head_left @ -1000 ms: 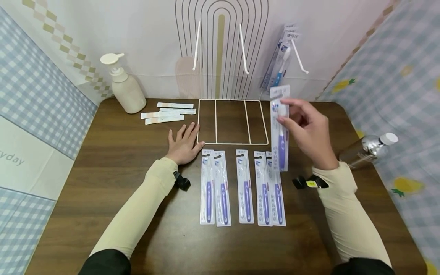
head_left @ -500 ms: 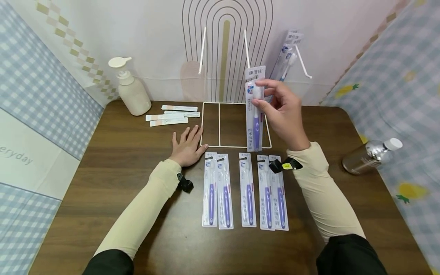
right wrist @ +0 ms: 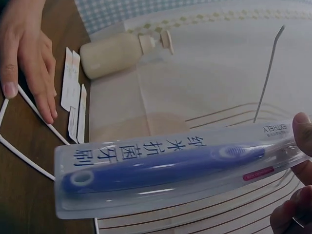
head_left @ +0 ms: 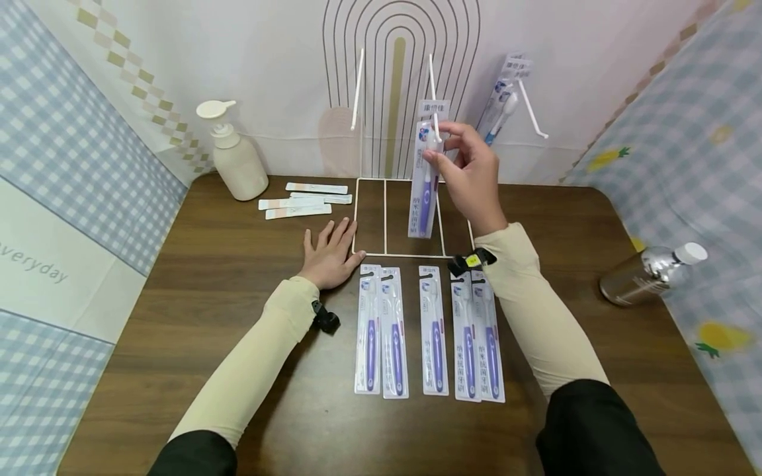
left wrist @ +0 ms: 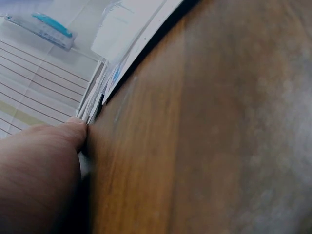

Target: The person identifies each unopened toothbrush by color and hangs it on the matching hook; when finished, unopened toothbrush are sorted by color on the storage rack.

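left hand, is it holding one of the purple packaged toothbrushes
No, the left hand lies flat with straight fingers on the brown wooden table, beside the white wire rack base, holding nothing.

The bench lies bare left of the left arm, and again on the right between the packs and the bottle.

The near middle is blocked by five packs lying side by side, with a narrow gap on either side of the middle one.

The left hand lies flat at the corner of the rack's base, closing that approach.

At the back, three hooks jut out: the left hook is bare, the middle hook has the held pack at its tip, and the right hook carries hung packs.

A pump bottle and sachets crowd the back left.
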Motion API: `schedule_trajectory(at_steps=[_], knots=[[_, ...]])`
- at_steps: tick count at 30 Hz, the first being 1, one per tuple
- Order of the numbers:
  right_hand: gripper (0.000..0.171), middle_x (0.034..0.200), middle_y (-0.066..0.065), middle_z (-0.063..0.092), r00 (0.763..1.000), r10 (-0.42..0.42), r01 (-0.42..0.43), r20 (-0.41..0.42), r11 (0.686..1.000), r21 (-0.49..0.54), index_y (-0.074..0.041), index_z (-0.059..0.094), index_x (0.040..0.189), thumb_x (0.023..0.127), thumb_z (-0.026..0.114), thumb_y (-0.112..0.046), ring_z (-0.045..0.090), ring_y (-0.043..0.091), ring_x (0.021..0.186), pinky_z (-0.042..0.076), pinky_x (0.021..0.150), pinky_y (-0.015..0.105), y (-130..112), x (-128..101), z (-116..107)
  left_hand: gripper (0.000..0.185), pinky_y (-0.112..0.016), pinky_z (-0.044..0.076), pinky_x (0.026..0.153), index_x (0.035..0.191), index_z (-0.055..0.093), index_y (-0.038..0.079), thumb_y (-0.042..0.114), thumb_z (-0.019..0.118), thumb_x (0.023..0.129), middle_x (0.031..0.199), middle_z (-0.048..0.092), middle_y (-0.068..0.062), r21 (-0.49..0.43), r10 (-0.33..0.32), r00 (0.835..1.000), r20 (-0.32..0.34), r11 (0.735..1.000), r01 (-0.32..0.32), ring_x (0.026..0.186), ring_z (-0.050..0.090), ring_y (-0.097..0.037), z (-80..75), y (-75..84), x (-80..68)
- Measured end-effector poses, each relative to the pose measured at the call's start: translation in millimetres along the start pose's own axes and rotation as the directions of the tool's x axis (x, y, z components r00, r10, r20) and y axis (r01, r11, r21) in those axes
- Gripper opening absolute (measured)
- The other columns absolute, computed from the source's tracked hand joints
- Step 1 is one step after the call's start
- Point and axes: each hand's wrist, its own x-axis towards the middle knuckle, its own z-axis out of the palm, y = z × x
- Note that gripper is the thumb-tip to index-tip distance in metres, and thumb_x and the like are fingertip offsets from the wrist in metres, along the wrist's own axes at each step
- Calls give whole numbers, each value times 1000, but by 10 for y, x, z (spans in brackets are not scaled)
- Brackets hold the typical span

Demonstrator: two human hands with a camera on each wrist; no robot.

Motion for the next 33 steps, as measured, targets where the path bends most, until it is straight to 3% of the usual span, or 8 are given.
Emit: schedule_trajectory(at_steps=[5, 10, 16, 21, 25, 33], knots=[[43, 95, 8, 73, 995, 93, -93, -43, 996, 8, -8, 72, 131, 90, 85, -12, 41, 11, 57, 33, 55, 23, 163, 299, 118, 75, -66, -17, 120, 172, 9, 23, 58, 36, 111, 178, 4, -1, -9, 0, 1000, -7, 1000, 0, 163, 0, -30, -8, 27, 4], [43, 100, 6, 73, 983, 171, -173, -72, 985, -25, -13, 70, 134, 93, 83, -16, 48, 12, 69, 35, 64, 25, 320, 591, 181, 75, -66, -17, 120, 172, 9, 22, 56, 37, 111, 178, 3, 0, -6, 2, 1000, 6, 1000, -2, 163, -1, -30, -20, 87, -4], [40, 99, 4, 70, 980, 180, -183, -90, 983, -33, -10, 70, 133, 95, 80, -12, 57, 10, 85, 36, 70, 24, 421, 809, 195, 74, -66, -15, 121, 172, 11, 21, 54, 38, 112, 178, 5, -2, 2, 4, 1000, 1, 1000, -4, 163, 1, -31, -41, 150, -22], [39, 95, 0, 68, 979, 194, -193, -68, 981, 25, -13, 71, 132, 95, 81, -10, 54, 13, 79, 37, 70, 25, 497, 879, 152, 75, -66, -16, 121, 172, 10, 23, 57, 36, 111, 178, 4, 0, 8, 5, 1000, 9, 1000, -5, 163, 0, -30, -27, 164, -12], [41, 104, -2, 65, 980, 197, -196, -25, 980, 24, -16, 70, 134, 94, 82, -11, 46, 14, 71, 38, 69, 26, 523, 882, 118, 75, -66, -16, 121, 172, 9, 24, 58, 36, 111, 178, 3, 1, 10, 0, 1000, 12, 1000, 0, 163, -1, -29, -22, 145, -11], [42, 127, 5, 58, 990, 140, -141, 23, 990, 3, -8, 71, 135, 94, 78, -5, 42, 6, 71, 39, 69, 22, 246, 703, 35, 76, -66, -17, 120, 172, 11, 21, 55, 39, 111, 178, 6, -3, -9, -8, 1000, -6, 1000, 8, 163, 0, -31, -45, 56, -45]])
